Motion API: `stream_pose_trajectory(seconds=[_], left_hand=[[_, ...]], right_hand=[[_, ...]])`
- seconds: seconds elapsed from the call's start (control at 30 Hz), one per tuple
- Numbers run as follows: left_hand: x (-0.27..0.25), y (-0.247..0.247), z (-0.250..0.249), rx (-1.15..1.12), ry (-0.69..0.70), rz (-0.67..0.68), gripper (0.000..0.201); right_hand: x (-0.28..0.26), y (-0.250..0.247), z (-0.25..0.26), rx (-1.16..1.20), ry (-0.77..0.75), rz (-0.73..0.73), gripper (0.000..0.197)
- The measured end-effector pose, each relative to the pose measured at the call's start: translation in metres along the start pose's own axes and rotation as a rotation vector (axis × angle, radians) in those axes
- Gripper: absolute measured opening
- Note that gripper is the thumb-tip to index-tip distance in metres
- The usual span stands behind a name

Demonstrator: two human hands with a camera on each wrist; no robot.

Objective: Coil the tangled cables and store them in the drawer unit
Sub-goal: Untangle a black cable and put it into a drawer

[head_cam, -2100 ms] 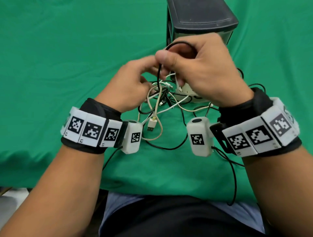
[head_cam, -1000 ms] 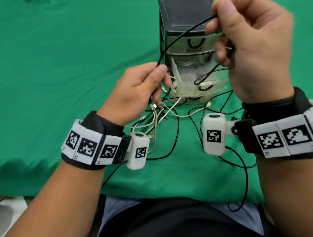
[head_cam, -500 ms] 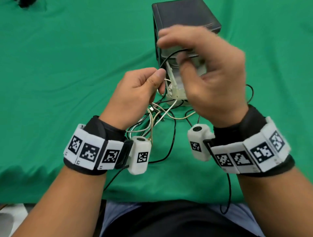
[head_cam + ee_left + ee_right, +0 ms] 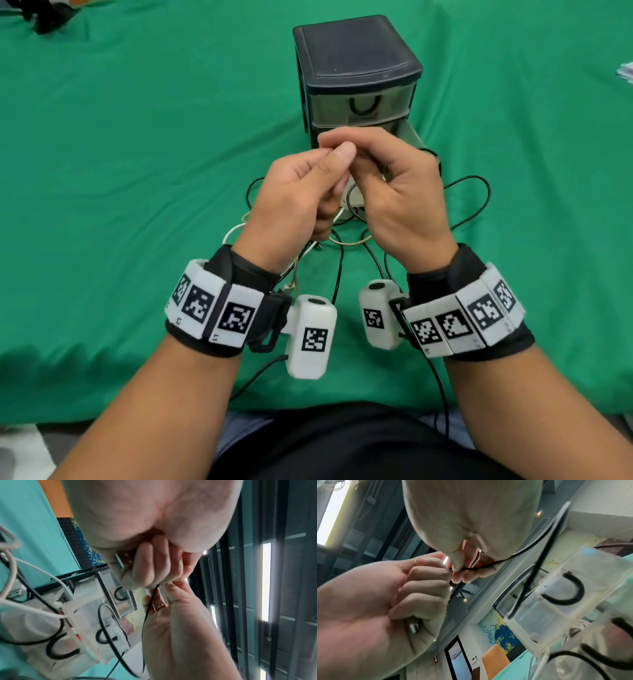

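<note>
Both hands meet above the cable tangle, just in front of the black drawer unit (image 4: 356, 58). My left hand (image 4: 329, 164) pinches a thin black cable (image 4: 149, 604) between thumb and forefinger; its lower fingers curl round a metal plug (image 4: 413, 628). My right hand (image 4: 359, 154) pinches the same black cable (image 4: 471, 568) right beside the left fingertips. The cable trails down into loops on the cloth. White cables (image 4: 236, 233) and more black cable loops (image 4: 479, 198) lie under and around the hands. The unit's clear lower drawers (image 4: 85, 615) stand pulled out, mostly hidden by the hands in the head view.
A green cloth (image 4: 137, 137) covers the table. A dark object (image 4: 48, 17) lies at the far left corner, and something white (image 4: 625, 73) sits at the right edge. The wrist cameras' own black leads (image 4: 438, 387) hang toward my lap.
My right hand swung up and right with the black cable, then came back down to meet the left hand. The left hand stayed on the cable throughout.
</note>
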State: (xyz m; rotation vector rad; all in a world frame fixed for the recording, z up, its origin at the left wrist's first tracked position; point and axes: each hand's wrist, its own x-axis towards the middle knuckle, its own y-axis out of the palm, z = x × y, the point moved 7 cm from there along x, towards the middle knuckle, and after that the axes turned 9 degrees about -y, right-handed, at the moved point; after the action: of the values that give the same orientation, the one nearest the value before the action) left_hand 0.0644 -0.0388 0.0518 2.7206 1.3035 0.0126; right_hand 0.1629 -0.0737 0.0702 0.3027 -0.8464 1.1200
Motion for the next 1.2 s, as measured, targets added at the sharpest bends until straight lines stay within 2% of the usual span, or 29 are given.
stream_pose_trajectory(seconds=[0.27,0.4,0.53,0.63,0.87,1.0,1.1,1.2], left_hand=[[0.001,0.011,0.009,-0.069,-0.106,0.054,0.047],[0.0,0.013,-0.002,-0.154,-0.056,0.133,0.047],[0.005,0.013,-0.022,-0.231,0.024,0.174,0.047],[0.011,0.012,-0.036,-0.311,0.073,0.185,0.045],[0.024,-0.002,-0.049,-0.416,0.183,0.121,0.031],[0.025,-0.037,-0.063,-0.392,0.313,-0.047,0.028],[0.025,-0.061,-0.066,-0.255,0.365,-0.182,0.026],[0.028,-0.062,-0.045,0.053,0.258,-0.238,0.025]], right_hand=[[0.005,-0.006,-0.002,0.006,0.043,-0.061,0.019],[0.002,-0.005,-0.015,0.032,0.123,-0.032,0.012],[-0.002,0.008,-0.027,0.012,0.148,0.109,0.016],[-0.005,0.016,-0.03,0.051,0.206,0.12,0.019],[-0.01,0.022,-0.026,0.046,0.254,0.202,0.024],[-0.019,0.028,-0.026,0.057,0.351,0.367,0.021],[-0.024,0.033,-0.018,0.041,0.333,0.497,0.022],[-0.018,0.031,-0.001,0.139,0.305,0.508,0.023]])
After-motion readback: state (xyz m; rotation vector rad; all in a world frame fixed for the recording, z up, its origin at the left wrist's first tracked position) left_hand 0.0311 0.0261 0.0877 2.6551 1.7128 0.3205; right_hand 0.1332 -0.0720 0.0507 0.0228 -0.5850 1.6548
